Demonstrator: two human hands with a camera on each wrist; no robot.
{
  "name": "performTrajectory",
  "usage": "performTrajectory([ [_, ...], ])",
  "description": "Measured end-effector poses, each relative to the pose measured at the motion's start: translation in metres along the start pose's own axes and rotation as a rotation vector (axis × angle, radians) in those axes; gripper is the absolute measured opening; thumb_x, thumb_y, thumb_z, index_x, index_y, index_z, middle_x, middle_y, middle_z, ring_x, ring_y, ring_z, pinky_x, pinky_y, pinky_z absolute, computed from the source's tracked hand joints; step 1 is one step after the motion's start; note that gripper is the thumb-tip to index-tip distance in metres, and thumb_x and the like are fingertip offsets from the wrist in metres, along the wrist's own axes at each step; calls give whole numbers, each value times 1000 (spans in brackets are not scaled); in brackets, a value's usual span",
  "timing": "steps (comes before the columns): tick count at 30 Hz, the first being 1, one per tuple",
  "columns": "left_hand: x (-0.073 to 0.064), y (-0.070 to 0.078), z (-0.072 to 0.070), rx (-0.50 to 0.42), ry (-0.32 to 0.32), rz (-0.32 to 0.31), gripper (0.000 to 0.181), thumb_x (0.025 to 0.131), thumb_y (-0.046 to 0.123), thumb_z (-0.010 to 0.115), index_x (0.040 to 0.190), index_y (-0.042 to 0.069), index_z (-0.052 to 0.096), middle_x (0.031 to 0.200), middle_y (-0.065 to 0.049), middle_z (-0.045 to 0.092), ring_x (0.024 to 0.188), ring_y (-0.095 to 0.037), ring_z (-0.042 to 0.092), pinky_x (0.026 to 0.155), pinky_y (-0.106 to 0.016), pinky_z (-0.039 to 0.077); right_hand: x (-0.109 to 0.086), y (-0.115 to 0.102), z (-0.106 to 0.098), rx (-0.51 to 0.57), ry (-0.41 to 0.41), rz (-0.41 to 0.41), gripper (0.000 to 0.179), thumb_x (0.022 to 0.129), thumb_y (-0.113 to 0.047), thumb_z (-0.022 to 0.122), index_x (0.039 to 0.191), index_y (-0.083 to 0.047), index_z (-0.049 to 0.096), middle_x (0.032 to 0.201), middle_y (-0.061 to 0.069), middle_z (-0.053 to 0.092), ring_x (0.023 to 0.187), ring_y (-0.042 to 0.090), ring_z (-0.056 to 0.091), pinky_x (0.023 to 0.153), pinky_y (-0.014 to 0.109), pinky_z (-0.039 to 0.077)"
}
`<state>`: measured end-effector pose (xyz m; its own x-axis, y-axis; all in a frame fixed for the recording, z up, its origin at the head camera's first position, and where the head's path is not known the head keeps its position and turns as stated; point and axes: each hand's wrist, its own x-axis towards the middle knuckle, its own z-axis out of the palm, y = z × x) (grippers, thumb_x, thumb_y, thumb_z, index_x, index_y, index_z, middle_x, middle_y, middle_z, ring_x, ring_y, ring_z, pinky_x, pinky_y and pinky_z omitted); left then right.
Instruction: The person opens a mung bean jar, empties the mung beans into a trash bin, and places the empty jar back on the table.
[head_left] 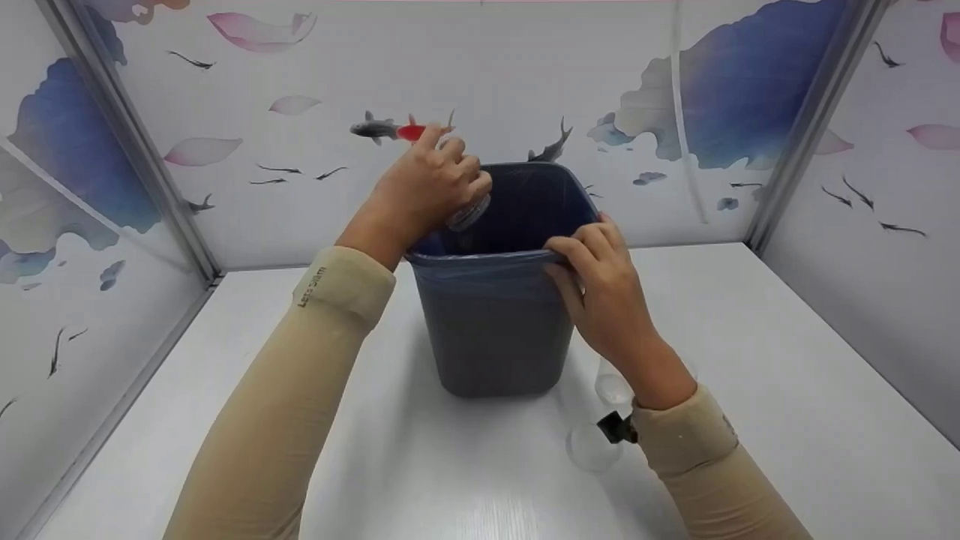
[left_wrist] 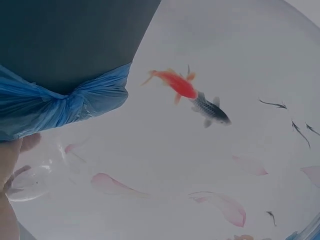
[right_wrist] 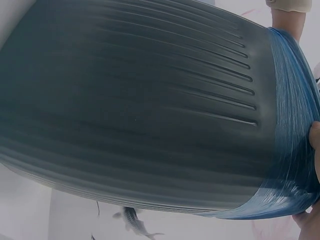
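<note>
A grey trash bin (head_left: 495, 330) stands upright on the table, lined with a blue plastic bag (head_left: 487, 271) folded over its rim. Over the bin's left side, my left hand (head_left: 439, 180) holds a clear, see-through cup-like container (head_left: 469, 213) at the opening; the left wrist view shows part of this clear container (left_wrist: 31, 186) beside the fingers. My right hand (head_left: 604, 289) pinches the bagged rim at the near right corner, thumb outside and fingers over the edge. In the right wrist view the ribbed bin wall (right_wrist: 150, 110) and blue bag (right_wrist: 292, 125) fill most of the picture.
On the white table (head_left: 360, 450), a clear round object (head_left: 592, 448) lies near my right wrist. Another clear cup-like piece (head_left: 613, 388) is partly hidden behind that wrist. Printed panels (head_left: 480, 75) with fish and petals enclose the back and sides.
</note>
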<state>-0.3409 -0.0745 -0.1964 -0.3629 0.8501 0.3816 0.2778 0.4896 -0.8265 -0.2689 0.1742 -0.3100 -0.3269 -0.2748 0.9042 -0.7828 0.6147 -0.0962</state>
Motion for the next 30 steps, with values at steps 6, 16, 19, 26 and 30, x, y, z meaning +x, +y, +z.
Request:
performTrajectory([
  [6,5,0,-2,8,-101,18,24,105,1,60,118,17,71,111,-7,75,105,-30,67,108,-49,50,1,1,-2,-7,-6,0,16,101,-8,72,117,-4,70,96,12,55,96,31,51,123,62,30],
  [16,4,0,0,-5,-42,33,21,106,1,57,115,14,70,106,-9,75,100,-31,67,104,-51,52,2,1,0,10,15,-9,15,101,-6,73,115,-3,71,96,12,57,96,32,52,122,64,31],
  [19,2,0,0,-10,-49,26,19,106,1,59,115,14,71,107,-8,75,100,-31,67,104,-51,52,1,0,3,21,17,-13,15,100,-6,73,115,-3,71,96,12,57,97,32,53,122,64,31],
  [26,3,1,-1,-20,-115,7,20,106,2,60,118,14,71,110,-8,76,103,-32,67,106,-51,51,1,1,2,23,14,-12,15,101,-6,72,115,-3,71,95,11,57,97,31,53,122,64,30],
  [30,0,1,0,-15,-84,-18,19,106,2,58,114,13,71,106,-9,76,100,-31,68,103,-50,52,1,-1,2,7,-7,-7,15,102,-7,72,117,-3,71,96,12,57,97,31,52,123,63,29],
])
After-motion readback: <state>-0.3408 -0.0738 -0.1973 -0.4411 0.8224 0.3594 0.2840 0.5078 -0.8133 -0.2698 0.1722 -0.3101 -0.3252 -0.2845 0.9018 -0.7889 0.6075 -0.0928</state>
